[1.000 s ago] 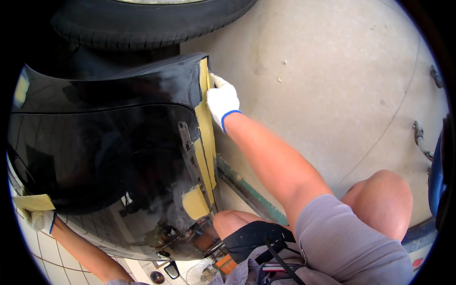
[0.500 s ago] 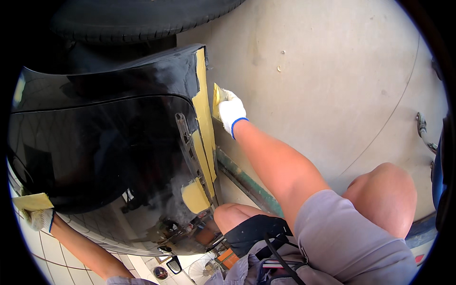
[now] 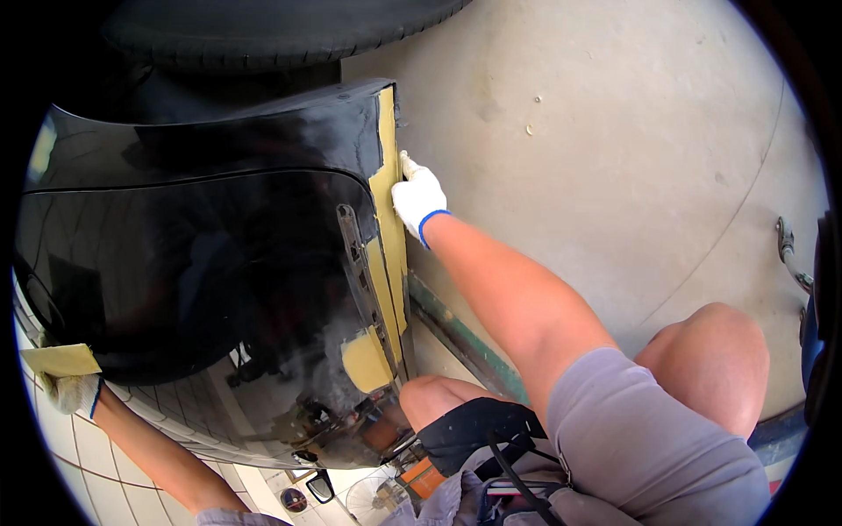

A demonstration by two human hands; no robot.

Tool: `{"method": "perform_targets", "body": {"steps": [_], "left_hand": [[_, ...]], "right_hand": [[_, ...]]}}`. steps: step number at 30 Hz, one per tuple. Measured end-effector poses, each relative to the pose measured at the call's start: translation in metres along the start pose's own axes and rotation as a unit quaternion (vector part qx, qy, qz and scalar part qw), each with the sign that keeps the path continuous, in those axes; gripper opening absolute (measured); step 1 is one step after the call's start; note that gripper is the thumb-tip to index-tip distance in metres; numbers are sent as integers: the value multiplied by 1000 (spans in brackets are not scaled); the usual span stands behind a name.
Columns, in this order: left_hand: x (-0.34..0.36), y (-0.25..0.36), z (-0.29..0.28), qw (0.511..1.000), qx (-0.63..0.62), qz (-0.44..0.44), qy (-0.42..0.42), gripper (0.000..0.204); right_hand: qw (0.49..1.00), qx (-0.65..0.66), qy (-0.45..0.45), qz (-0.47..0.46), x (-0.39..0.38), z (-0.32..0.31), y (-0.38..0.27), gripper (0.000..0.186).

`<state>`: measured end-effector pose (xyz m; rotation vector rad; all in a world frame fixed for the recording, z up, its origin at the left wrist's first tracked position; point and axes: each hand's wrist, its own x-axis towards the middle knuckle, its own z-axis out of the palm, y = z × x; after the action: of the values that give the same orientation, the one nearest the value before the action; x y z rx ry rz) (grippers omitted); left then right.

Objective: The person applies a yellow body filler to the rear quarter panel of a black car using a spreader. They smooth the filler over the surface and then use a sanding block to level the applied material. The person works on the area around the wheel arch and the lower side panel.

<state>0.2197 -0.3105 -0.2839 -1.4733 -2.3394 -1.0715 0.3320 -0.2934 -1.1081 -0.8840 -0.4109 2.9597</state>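
Observation:
In a white glove with a blue cuff, my right hand (image 3: 421, 195) presses against the lower edge of a black car body panel (image 3: 202, 263), beside a strip of yellow filler (image 3: 386, 184). Its fingers are closed, and the yellow sandpaper seen in them earlier is now hidden behind the glove. At the far left, my gloved left hand (image 3: 74, 393) grips a yellow sandpaper sheet (image 3: 61, 359) next to the panel's other edge. A second yellow filler patch (image 3: 367, 361) lies nearer to me, with pale dust smears around it.
A black tyre (image 3: 281, 44) is beyond the panel. A slotted strip (image 3: 355, 263) runs beside the filler. A green-edged rail (image 3: 465, 337) lies on the floor (image 3: 596, 175) below the panel. A metal-legged object (image 3: 789, 254) stands at the right.
My right hand has turned and moved slightly left onto the panel edge, hiding the sandpaper. My left hand and its sheet have shifted slightly up in view. The whole view has shifted a little.

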Motion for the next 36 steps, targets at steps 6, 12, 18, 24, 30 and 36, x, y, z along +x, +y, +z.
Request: {"method": "perform_targets", "body": {"steps": [6,12,18,24,30,36], "left_hand": [[19,4,-59,997,35,12,68,55],[28,3,-86,997,47,16,65,55],[23,-14,-84,997,40,1,71,52],[30,-7,-88,990,76,71,99,50],[18,-17,-82,972,205,94,67,47],[24,-17,-83,950,268,110,119,46]], "right_hand": [[995,-54,65,-62,-69,10,14,68],[985,155,77,14,-29,-24,20,63],[982,187,17,-20,10,-22,-7,61],[993,108,37,19,-34,-3,-21,72],[987,152,53,-23,-35,-8,20,67],[980,190,58,-14,-5,-12,10,63]]}}
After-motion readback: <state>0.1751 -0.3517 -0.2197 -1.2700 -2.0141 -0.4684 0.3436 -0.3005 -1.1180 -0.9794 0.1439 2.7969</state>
